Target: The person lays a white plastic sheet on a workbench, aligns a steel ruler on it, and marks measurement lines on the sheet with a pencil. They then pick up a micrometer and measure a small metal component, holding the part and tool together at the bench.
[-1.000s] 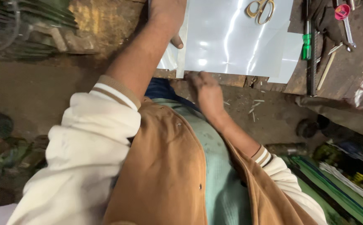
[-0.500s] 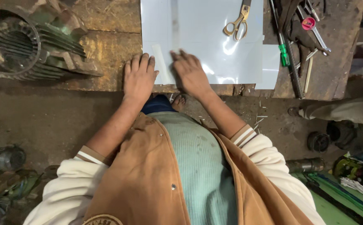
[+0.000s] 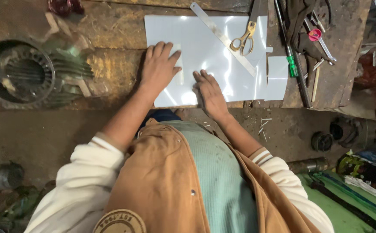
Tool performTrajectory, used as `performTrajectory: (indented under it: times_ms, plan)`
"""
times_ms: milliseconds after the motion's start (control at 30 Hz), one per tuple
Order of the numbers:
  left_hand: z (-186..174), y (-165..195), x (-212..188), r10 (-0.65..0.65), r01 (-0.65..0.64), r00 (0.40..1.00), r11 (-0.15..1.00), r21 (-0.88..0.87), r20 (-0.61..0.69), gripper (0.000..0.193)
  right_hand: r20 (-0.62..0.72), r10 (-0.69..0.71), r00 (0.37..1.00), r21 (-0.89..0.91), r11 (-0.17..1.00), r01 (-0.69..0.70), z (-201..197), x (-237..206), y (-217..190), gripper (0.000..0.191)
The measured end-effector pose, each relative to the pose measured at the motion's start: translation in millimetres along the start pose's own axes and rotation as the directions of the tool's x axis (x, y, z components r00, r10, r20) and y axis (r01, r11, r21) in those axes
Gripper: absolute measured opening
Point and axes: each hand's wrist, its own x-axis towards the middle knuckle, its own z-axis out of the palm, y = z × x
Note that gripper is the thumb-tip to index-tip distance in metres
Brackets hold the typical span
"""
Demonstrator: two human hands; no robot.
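A glossy white sheet [image 3: 205, 39] lies flat on a worn wooden workbench [image 3: 110, 56]. My left hand [image 3: 158, 67] presses palm down on the sheet's left edge, fingers spread, next to a small white strip [image 3: 179, 69]. My right hand [image 3: 210, 92] rests flat on the sheet near its front edge, fingers together. Neither hand grips anything. A metal ruler [image 3: 222, 36] lies diagonally across the sheet, and yellow-handled scissors [image 3: 245, 36] rest on it. A smaller cut white piece [image 3: 276, 77] sits at the sheet's right side.
A round finned motor housing [image 3: 17, 73] stands at the bench's left end. Screwdrivers and hand tools [image 3: 308, 43] lie along the right of the bench. Small metal parts [image 3: 321, 140] sit on the dirt floor below, and green items [image 3: 360, 198] lie at lower right.
The view has shifted so the sheet sits lower and nearer. My left hand came back from a far reach and now presses the sheet's left edge; my right hand stays flat on it.
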Motion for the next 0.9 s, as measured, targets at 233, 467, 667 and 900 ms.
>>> performTrajectory:
  times_ms: [233,467,667,900]
  plan:
    - [22,-43,47,0.036,-0.071,0.989,0.965,-0.254,-0.141,0.050,0.045,0.052,0.998,0.051,0.997,-0.055,-2,8,-4,0.018]
    - [29,-48,47,-0.010,-0.029,0.992,0.948,-0.315,-0.123,0.048,0.047,0.056,0.997,0.003,0.998,-0.056,1,14,-1,0.019]
    - [33,-53,46,0.009,-0.050,0.991,0.950,-0.309,-0.135,0.048,0.057,0.092,0.994,0.006,0.996,-0.092,5,18,-2,0.021]
    - [36,-55,46,-0.006,-0.029,0.994,0.951,-0.308,-0.112,0.047,0.019,0.153,0.988,0.112,0.982,-0.154,4,26,-7,0.018]
